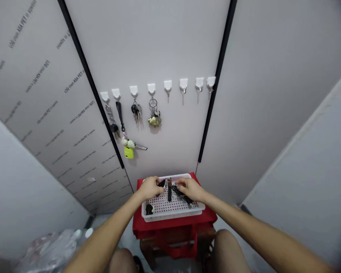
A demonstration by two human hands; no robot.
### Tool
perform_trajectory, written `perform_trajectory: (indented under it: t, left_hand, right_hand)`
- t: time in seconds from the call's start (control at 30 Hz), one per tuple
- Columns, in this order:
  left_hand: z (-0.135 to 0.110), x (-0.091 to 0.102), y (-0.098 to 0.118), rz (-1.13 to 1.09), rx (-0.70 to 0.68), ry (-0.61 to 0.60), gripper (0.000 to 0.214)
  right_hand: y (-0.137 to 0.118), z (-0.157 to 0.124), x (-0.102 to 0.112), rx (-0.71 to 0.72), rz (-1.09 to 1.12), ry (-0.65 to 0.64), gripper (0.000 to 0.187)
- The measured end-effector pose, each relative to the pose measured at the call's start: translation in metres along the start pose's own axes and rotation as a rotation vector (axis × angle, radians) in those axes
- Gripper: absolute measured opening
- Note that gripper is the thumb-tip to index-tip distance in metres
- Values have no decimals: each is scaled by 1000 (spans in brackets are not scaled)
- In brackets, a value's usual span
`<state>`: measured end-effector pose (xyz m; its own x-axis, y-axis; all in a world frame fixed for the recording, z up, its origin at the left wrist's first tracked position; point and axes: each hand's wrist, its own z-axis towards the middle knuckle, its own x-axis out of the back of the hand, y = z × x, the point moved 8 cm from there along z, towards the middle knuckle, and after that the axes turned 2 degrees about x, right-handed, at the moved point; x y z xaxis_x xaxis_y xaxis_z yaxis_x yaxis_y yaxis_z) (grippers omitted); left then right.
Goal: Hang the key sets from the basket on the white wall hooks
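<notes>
A white perforated basket (173,217) holds several keys and key holders. My left hand (151,188) is over its left back part, fingers closed on a small black key fob (161,184) that is partly hidden. At the right side, my right hand (191,189) has its fingertips pinched on a bunch of dark keys (178,192) lying in the basket; its exact parts are hard to make out. Between the hands lies a black strap (169,194) with a brown end. Another black key fob (149,209) rests in the front left corner.
The basket stands on a red cloth (173,225) over a wooden stool (147,248). White hooks line the wall panel; the left ones carry keyrings, including a gold charm (154,120) and a yellow-green tag (129,152). A plastic bag (49,248) lies at lower left.
</notes>
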<state>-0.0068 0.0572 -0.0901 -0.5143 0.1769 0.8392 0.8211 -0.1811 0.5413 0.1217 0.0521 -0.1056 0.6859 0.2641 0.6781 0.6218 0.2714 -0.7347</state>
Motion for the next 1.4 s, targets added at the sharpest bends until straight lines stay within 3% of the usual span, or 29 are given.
perform_trajectory:
  t: [0.13,0.23,0.33,0.43,0.57,0.7,0.83,0.93,1.1,1.4]
  left_hand:
    - [2,20,7,-189,3,33,25]
    - [-1,23,16,-239,-40,15,23]
    - [-7,22,23,-216,-80,13,21]
    - [-11,24,26,-218,-92,35,20]
    - [-7,34,31,-351,-60,60,18]
    - [4,56,48,-555,-52,146,18]
    - [16,85,78,-651,-80,238,20]
    - [23,104,99,-715,-105,276,20]
    - [32,123,112,-808,-103,301,19]
    - [45,122,99,-719,-79,343,21]
  right_hand:
    - [1,2,-25,-242,587,-90,28]
    - [-9,7,-32,-327,966,-71,35]
    - [-13,17,-19,-329,1139,96,32]
    - [-20,28,0,-269,1146,228,21]
    - [-44,37,35,-148,1005,342,22]
    - [-87,42,89,60,736,514,25]
    - [-137,38,145,210,244,735,25]
    - [-167,35,175,177,-176,871,25]
    - [-192,41,197,66,-507,892,27]
    - [-184,60,198,-38,-657,748,26]
